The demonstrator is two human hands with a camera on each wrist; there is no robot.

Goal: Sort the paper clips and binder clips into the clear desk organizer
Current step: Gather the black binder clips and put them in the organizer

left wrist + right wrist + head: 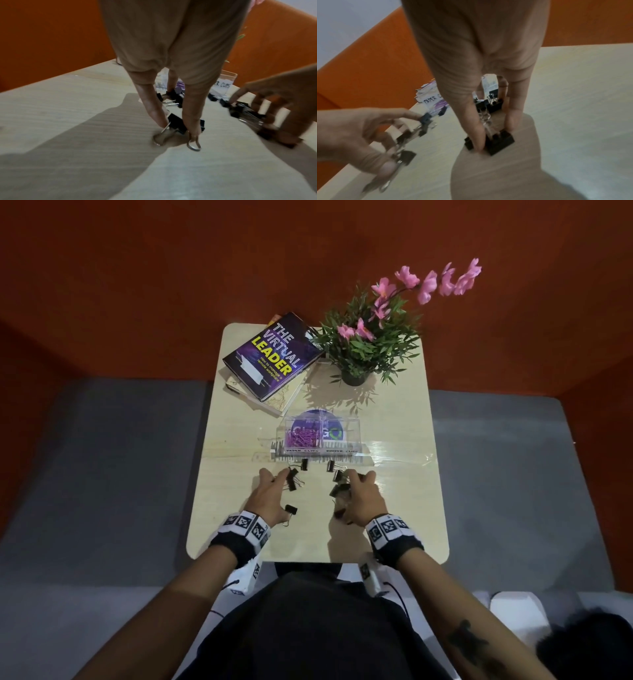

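The clear desk organizer [346, 429] stands mid-table with pink paper clips [304, 437] in its left compartment; the right compartment looks empty. Black binder clips lie on the table in front of it. My left hand [287, 494] arches over a cluster of them [293, 478], thumb and a finger pinching one binder clip [178, 123]. My right hand [344, 494] pinches another group of binder clips [500, 140] between thumb and fingers. Two loose binder clips [304, 463] [331, 465] lie just before the organizer's front edge.
A stack of books [270, 357] sits at the table's back left and a potted plant with pink flowers [370, 337] at the back right. The pale wooden table [404, 508] is small, with a grey seat and orange walls around it.
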